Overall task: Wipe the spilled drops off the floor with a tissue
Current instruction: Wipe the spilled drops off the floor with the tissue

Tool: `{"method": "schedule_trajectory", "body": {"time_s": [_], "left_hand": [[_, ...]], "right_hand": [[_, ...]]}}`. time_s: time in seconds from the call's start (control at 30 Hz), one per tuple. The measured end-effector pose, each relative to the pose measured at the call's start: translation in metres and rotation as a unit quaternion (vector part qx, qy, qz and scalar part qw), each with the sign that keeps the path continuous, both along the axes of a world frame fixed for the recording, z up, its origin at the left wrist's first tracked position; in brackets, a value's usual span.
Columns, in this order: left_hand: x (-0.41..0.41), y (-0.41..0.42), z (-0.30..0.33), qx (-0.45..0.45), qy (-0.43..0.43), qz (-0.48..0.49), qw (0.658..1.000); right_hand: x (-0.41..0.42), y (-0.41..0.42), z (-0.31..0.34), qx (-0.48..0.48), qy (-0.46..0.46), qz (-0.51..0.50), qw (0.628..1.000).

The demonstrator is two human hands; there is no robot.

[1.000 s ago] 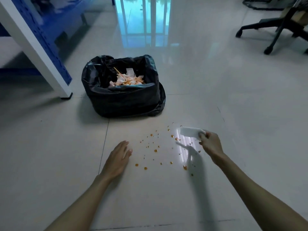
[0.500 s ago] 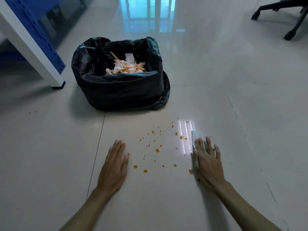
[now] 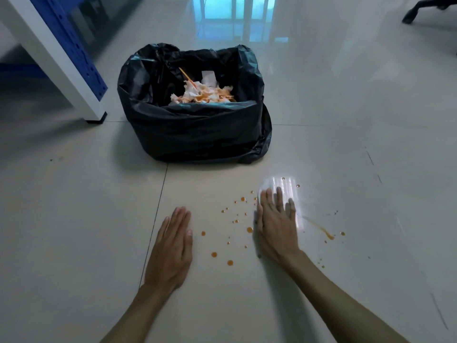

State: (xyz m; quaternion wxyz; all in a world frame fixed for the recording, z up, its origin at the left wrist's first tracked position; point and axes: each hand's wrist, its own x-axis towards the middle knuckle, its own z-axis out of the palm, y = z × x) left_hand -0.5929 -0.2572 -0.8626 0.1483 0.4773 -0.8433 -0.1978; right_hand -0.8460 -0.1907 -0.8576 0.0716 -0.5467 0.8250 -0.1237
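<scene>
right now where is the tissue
Head view, right of centre: the tissue lies on the floor under the right hand, in front of the black bag.

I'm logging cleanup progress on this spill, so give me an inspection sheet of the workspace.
Surface: glossy tiled floor; orange drops scattered between left hand and right hand; an orange smear right of the right hand.
Job's things: white tissue flat on the floor under the right hand's fingers.
Clutter: black bin bag beyond the spill, holding orange-stained tissues.
Grips: left hand flat on the floor, holding nothing; right hand pressing the tissue with straight fingers.
Cables: nothing seen.
Surroundings: white-and-blue rack leg far left; chair base far right.
</scene>
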Motion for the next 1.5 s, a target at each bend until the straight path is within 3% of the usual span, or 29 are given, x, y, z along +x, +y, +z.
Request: {"method": "schedule_trajectory", "body": {"time_s": [0.3,0.5,0.83,1.1,1.33,1.5], "left_hand": [[0.002,-0.003,-0.005,-0.005,-0.016,-0.010,1.000],[0.003,-0.001,-0.003,-0.003,-0.009,-0.008,1.000],[0.005,0.002,-0.003,0.005,-0.029,-0.013,0.999],[0.006,0.003,-0.004,-0.007,-0.043,-0.027,0.999],[0.001,0.009,-0.004,-0.012,-0.077,-0.024,0.997],[0.000,0.014,-0.002,-0.010,-0.084,-0.020,0.996]], "right_hand": [[0.095,-0.014,0.002,-0.004,0.038,0.228,0.973],[0.083,0.003,0.006,0.021,0.080,0.276,0.958],[-0.022,0.041,0.017,0.052,0.108,0.103,0.987],[-0.088,0.099,0.018,0.134,0.098,-0.029,0.986],[-0.072,0.123,0.014,0.046,0.054,-0.106,0.992],[-0.038,0.097,0.007,0.029,0.065,-0.078,0.994]]}}
